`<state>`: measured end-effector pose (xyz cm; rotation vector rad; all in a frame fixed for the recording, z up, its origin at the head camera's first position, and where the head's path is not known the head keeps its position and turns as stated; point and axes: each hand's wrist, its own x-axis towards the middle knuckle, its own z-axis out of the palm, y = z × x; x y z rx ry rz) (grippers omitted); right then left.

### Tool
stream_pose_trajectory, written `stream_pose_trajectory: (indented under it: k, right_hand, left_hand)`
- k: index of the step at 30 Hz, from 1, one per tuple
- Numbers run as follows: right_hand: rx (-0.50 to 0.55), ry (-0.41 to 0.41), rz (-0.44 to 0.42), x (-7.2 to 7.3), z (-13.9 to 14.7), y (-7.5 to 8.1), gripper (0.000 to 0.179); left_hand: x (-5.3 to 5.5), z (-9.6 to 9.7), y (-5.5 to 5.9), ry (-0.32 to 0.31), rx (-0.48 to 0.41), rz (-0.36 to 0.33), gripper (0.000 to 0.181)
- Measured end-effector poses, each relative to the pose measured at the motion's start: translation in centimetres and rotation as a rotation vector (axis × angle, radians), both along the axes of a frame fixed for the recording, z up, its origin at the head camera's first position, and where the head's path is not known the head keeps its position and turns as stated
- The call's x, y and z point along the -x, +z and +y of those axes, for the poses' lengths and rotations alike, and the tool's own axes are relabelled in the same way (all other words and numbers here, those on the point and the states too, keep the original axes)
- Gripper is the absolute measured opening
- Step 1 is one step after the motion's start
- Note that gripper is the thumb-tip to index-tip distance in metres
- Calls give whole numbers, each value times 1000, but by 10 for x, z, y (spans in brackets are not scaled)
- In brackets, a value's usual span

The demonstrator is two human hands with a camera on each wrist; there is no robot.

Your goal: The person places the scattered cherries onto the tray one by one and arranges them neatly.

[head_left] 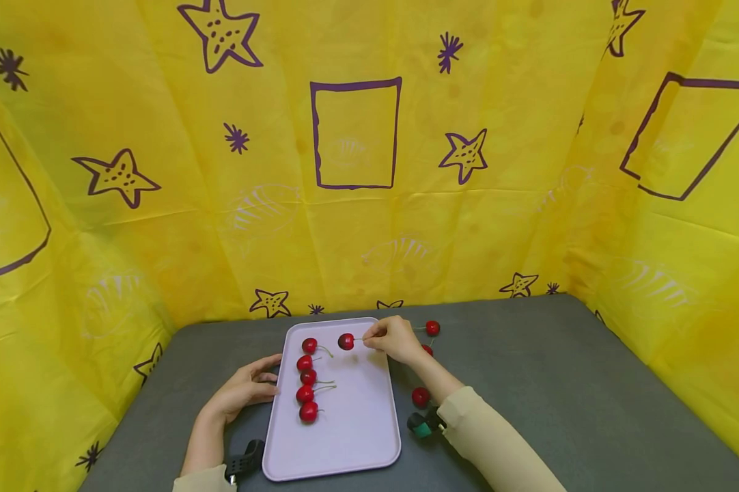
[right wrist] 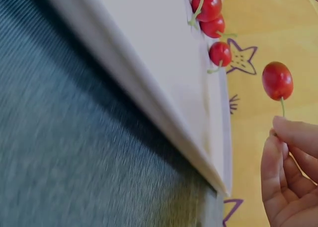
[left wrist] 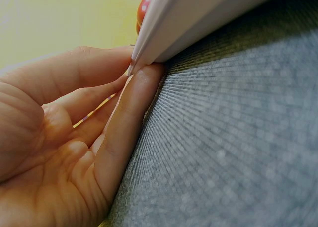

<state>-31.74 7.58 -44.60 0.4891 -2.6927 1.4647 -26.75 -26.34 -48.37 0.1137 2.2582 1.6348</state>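
Observation:
My right hand (head_left: pixel 394 338) pinches a red cherry (head_left: pixel 345 342) by its stem between thumb and fingertips. In the right wrist view this cherry (right wrist: pixel 278 81) stands clear of the fingers, above the tray's far part. A pale lilac tray (head_left: pixel 357 437) lies lengthwise before me. Down its left side runs a column of several cherries (head_left: pixel 308 377), most with green stems pointing right. My left hand (head_left: pixel 240 391) is at the tray's left edge. In the left wrist view its fairly straight thumb (left wrist: pixel 89 70) and fingers touch the rim (left wrist: pixel 149 43), one fingertip low by the tablecloth.
To the right of the tray lie loose cherries: one at the back (head_left: pixel 433 328), one partly hidden behind the right hand (head_left: pixel 427 350), and one near the right forearm (head_left: pixel 421 397). A grey cloth (head_left: pixel 529 383) covers the table. Yellow patterned curtains (head_left: pixel 357 239) enclose it.

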Motion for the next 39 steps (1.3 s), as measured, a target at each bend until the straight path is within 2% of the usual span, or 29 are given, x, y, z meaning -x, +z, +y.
stream_pose_trajectory:
  k: [9,18,25,39]
  right_hand:
    - [11,-9,-4,6,-16,-1,5]
    - [-3,-36,-24,9,-25,-7,5]
    - [-14,-55,-27,11,-27,-9,5]
    - [-146,-70,18,15,-28,-19,5]
  left_hand:
    - [0,1,1,17,3,-8,79]
    - [0,1,0,0,-3,-2,79]
    - [1,2,1,26,12,-9,79]
    - [1,1,1,23,9,-3,79]
